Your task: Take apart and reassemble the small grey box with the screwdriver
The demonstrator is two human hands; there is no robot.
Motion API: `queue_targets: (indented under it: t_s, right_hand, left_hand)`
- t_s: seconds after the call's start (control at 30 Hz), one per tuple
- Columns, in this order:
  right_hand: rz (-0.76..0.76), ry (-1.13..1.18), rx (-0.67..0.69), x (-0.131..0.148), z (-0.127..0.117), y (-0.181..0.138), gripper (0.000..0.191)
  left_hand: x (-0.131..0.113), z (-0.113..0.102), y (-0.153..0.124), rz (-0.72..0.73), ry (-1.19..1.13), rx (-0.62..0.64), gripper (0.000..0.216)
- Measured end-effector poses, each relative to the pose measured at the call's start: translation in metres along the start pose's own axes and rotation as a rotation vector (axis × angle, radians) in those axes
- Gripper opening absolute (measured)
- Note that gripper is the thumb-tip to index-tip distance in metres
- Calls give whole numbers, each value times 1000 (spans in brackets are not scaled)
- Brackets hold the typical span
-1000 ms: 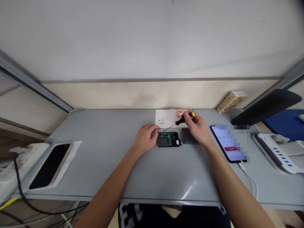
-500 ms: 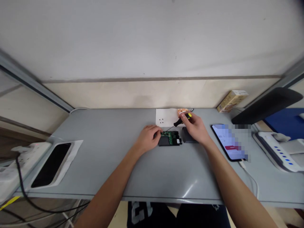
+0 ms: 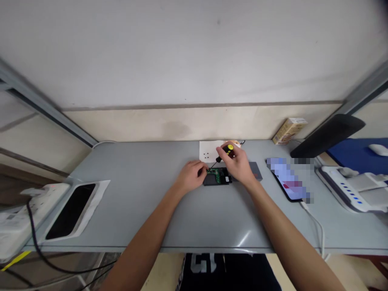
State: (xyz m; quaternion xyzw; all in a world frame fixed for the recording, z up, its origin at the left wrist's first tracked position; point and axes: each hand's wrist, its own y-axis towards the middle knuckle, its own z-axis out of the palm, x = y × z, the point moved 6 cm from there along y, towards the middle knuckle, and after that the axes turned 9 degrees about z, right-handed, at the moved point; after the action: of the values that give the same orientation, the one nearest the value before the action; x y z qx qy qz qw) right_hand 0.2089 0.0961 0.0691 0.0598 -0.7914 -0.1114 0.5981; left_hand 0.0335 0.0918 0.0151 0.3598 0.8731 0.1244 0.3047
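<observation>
My right hand (image 3: pixel 239 165) is closed around the black-and-yellow handle of a screwdriver (image 3: pixel 229 149), tilted so its thin shaft points down and left. The tip meets the upper left part of a green circuit board (image 3: pixel 216 173), which sits in a flat black case (image 3: pixel 209 180). At the case's left end is my left hand (image 3: pixel 191 176), thumb and fingers closed on its upper left corner. Whether those fingertips also pinch something small is hidden. Several small dark screws (image 3: pixel 206 155) lie on white paper (image 3: pixel 207 145) behind the case. Partly under my right hand is a dark grey flat piece (image 3: pixel 256 170).
On the right lie a phone (image 3: pixel 287 180) with a lit screen and cable, a white power strip (image 3: pixel 345 188), a black cylindrical object (image 3: pixel 327 135) and a small carton (image 3: pixel 289 130). To the left are a dark-screened phone (image 3: pixel 71 212) and another power strip (image 3: pixel 45 206).
My right hand has moved left and the screwdriver now stands more upright, uncovering more of the dark grey piece. My left hand stays at the case. The view has shifted slightly.
</observation>
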Motion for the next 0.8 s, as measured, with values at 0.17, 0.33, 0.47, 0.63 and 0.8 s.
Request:
queue_targets:
  t_s: [0.17,0.33,0.47,0.63,0.8]
  right_hand:
    - [-22,-12,22,3,17,12,35]
    - [-53,-47,-45,3,30,26,41]
    - [-23,-13,-119,-5,30,27,41]
    - [42,144,-163,-16,25,24,38]
    - [113,431,-26,-14,38,22,31]
  left_hand:
    - [0,0,0,21,5,0,20]
    - [1,1,0,15,10,9,20]
    - [3,4,0,-16,-8,34,20]
    - [4,8,-1,-51,-40,61,21]
    - [6,9,-2,-63,-40,63,21]
